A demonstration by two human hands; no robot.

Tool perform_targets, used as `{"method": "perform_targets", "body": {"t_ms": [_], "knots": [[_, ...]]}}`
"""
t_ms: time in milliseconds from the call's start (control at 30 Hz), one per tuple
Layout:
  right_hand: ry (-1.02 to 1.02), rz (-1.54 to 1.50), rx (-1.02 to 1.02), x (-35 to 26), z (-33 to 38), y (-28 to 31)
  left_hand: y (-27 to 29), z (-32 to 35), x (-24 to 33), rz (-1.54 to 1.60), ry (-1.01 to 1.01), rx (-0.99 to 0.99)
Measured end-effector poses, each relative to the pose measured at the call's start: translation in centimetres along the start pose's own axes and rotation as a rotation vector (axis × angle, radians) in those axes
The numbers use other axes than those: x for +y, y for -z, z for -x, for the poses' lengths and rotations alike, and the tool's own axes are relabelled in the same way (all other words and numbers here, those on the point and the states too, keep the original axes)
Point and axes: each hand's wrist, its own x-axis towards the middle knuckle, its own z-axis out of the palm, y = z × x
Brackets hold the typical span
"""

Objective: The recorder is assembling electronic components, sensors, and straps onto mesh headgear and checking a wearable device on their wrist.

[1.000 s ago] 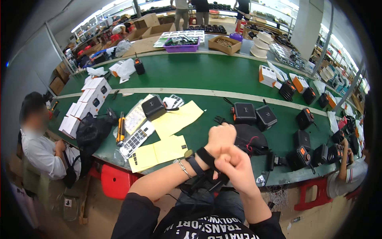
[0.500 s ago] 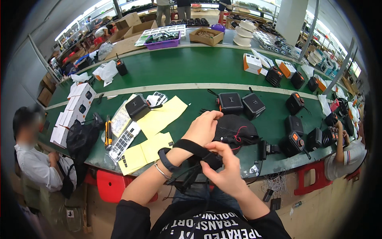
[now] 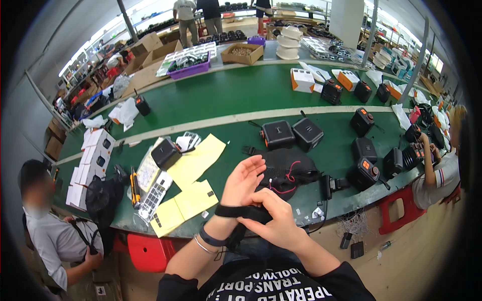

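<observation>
here — right fingers (image 3: 271,201) hold black strap (image 3: 230,211) — round left wrist (image 3: 220,227)

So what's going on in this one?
A person at a green table has a black strap round the left wrist, handward of a dark wristband. The right hand has the strap in its grip, while the left hand is open and holds nothing. Beyond the hands lie a dark cloth bundle with a red cord and two black boxes; yellow paper lies to the left.
</observation>
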Motion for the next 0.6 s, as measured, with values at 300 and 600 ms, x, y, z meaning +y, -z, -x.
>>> {"method": "perform_targets", "body": {"t_ms": [300, 600], "knots": [[-0.269, -0.375, 0.056, 1.7, 2.4, 0.8, -0.7, 5.2, -1.5, -0.259, -0.131, -0.173], [-0.180, -0.120, -0.005, 0.6, 3.6, -0.2, -0.5, 8.5, 0.3, 0.362, 0.254, -0.052]]}}
